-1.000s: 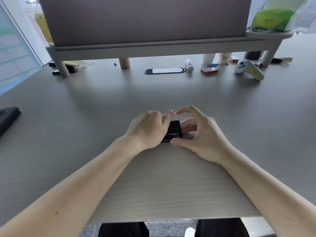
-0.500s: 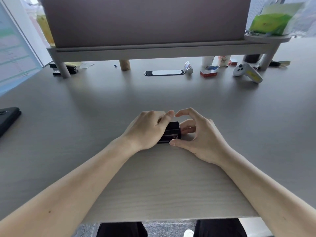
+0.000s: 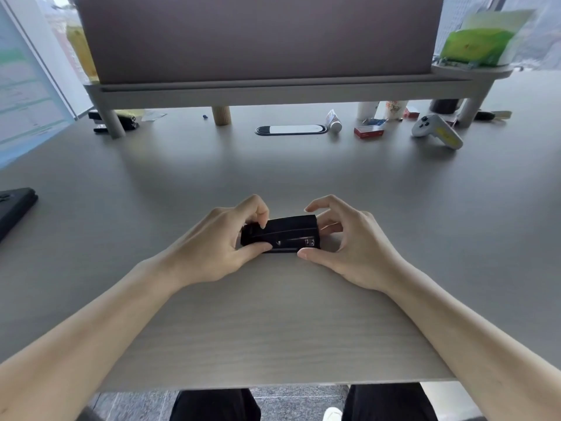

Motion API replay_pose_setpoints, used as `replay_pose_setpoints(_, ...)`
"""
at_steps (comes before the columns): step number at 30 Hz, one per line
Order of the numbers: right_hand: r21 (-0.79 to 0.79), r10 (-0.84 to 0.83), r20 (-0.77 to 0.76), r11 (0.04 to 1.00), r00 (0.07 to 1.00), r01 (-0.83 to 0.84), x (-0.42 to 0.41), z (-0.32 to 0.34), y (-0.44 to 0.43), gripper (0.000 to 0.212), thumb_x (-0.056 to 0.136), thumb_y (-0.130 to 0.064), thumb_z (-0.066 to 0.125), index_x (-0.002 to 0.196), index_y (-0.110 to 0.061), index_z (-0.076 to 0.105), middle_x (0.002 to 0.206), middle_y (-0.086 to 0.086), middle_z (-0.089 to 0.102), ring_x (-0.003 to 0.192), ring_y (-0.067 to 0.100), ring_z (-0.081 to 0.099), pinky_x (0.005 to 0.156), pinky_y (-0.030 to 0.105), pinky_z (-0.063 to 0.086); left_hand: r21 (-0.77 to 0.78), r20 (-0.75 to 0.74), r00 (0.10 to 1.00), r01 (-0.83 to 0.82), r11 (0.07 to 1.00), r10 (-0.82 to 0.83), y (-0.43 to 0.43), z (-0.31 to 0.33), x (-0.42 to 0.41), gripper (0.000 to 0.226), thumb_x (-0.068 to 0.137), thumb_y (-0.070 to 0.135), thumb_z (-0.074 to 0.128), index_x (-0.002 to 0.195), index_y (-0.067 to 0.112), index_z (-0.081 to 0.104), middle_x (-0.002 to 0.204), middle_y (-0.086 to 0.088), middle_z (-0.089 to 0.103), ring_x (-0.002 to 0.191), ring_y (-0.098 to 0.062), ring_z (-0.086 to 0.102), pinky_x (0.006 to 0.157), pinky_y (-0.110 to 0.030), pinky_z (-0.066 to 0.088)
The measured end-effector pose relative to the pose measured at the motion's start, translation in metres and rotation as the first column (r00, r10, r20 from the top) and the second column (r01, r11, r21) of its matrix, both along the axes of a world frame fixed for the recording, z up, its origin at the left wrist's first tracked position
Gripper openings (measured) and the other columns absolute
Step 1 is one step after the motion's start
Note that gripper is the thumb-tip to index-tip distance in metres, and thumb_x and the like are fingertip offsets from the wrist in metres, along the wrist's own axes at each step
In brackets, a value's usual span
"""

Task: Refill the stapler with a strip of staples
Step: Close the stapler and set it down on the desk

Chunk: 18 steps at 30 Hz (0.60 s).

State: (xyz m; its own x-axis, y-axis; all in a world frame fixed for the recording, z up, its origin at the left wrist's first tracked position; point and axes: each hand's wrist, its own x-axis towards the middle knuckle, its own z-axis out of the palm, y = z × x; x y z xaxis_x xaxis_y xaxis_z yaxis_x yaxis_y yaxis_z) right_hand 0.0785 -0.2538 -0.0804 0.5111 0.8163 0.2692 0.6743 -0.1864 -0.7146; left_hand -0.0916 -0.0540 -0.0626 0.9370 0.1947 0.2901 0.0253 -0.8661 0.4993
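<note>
Head view: small black plastic stapler [image 3: 280,235] flat on grey counter [image 3: 394,208], shut. Left hand [image 3: 217,247] pinches its rear end; right hand [image 3: 346,244] loose, thumb touching front. Opening step; next, lift top.

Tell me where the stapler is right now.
In the head view the black stapler lies on the desk, centre, left hand pinching its left end, right hand beside its right end.

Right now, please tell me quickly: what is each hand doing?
Left hand: closed on the left end of the black stapler.
Right hand: open, fingers curled beside the stapler's right end, holding nothing.
</note>
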Motion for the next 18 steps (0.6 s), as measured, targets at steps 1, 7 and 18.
replay_pose_setpoints(1, -0.021, -0.008, 0.026, 1.000, 1.000, 0.008, 0.000, -0.001, 0.001, 0.061, 0.072, -0.044, 0.091, 0.124, -0.039, 0.060, 0.106, -0.023, 0.074, 0.103, -0.003, 0.069, 0.083, 0.009, 0.048, 0.016, 0.002, 1.000, -0.004, 1.000, 0.004, 0.000, 0.000, 0.000, 0.031, 0.090, 0.030, 0.078, 0.100, 0.027, 0.049, 0.084, 0.002, 0.070, 0.052, -0.014, 0.048, 0.076, -0.050, 0.057)
replay_pose_setpoints(7, -0.304, 0.062, 0.248, 0.952, 0.967, 0.017, 0.006, 0.006, -0.002, 0.094, 0.077, -0.085, 0.059, 0.155, -0.040, 0.036, 0.161, -0.020, 0.041, 0.151, 0.004, 0.034, 0.122, 0.033, 0.034, -0.021, 0.012, 1.000, -0.011, 1.000, 0.011, 0.005, -0.004, -0.007, 0.030, 0.093, 0.035, 0.073, 0.099, 0.032, 0.044, 0.098, -0.008, 0.076, 0.072, -0.035, 0.064, 0.054, -0.029, 0.046)
replay_pose_setpoints(18, -0.523, 0.200, 0.372, 0.852, 0.907, 0.026, 0.027, 0.005, 0.009, 0.113, 0.068, -0.101, 0.013, 0.165, -0.042, 0.014, 0.175, -0.016, 0.008, 0.162, 0.005, -0.001, 0.133, 0.034, 0.001, -0.043, 0.138, 0.970, -0.196, 0.980, 0.200, 0.033, -0.006, 0.008, 0.035, 0.086, 0.029, 0.083, 0.094, 0.021, 0.050, 0.092, 0.005, 0.075, 0.058, -0.015, 0.060, 0.068, -0.030, 0.057)
